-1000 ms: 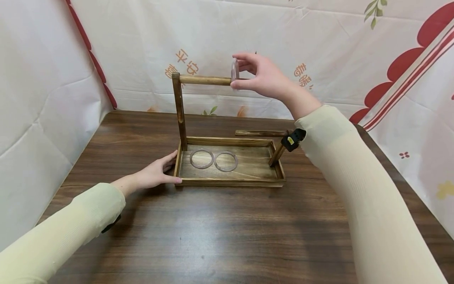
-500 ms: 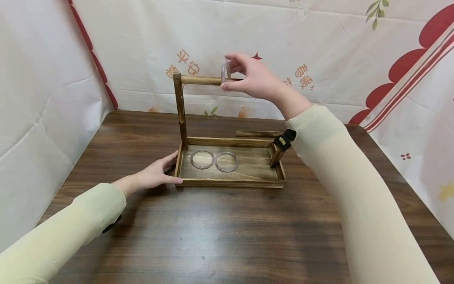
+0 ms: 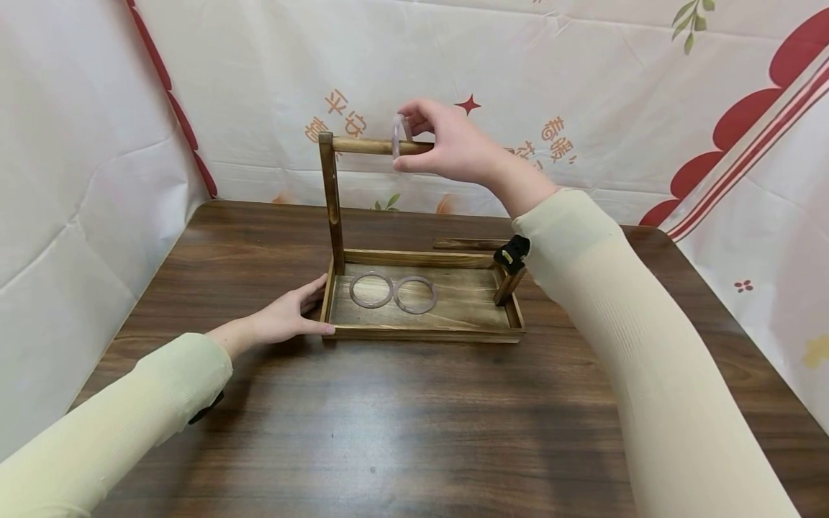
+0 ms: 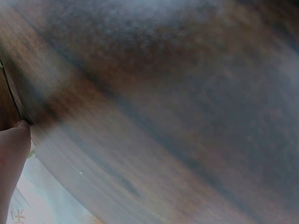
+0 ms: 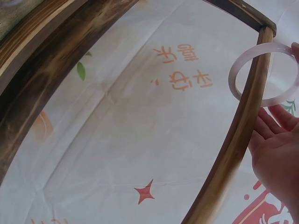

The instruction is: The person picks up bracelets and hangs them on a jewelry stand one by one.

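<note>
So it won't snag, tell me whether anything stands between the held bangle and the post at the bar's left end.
Nothing visible does. Between the bangle in the right hand and the upright post, the head view shows only bare wooden bar; the other two bangles lie below, in the tray.

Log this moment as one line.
right grip: pinches bangle around wooden bar; left grip: touches left end of wooden tray; two bangles: flat in wooden tray

The round translucent ring (image 5: 252, 53) is pale lilac. The rectangular brown wooden tray (image 3: 466, 288) shows streaked grain. The dark-brown wood-grain tabletop (image 3: 421, 417) is streaked. The white fabric backdrop (image 3: 272, 86) bears orange characters (image 3: 355, 124), green leaves (image 3: 690, 30), a red star (image 3: 468, 104) and red scalloped borders (image 3: 693, 173).
</note>
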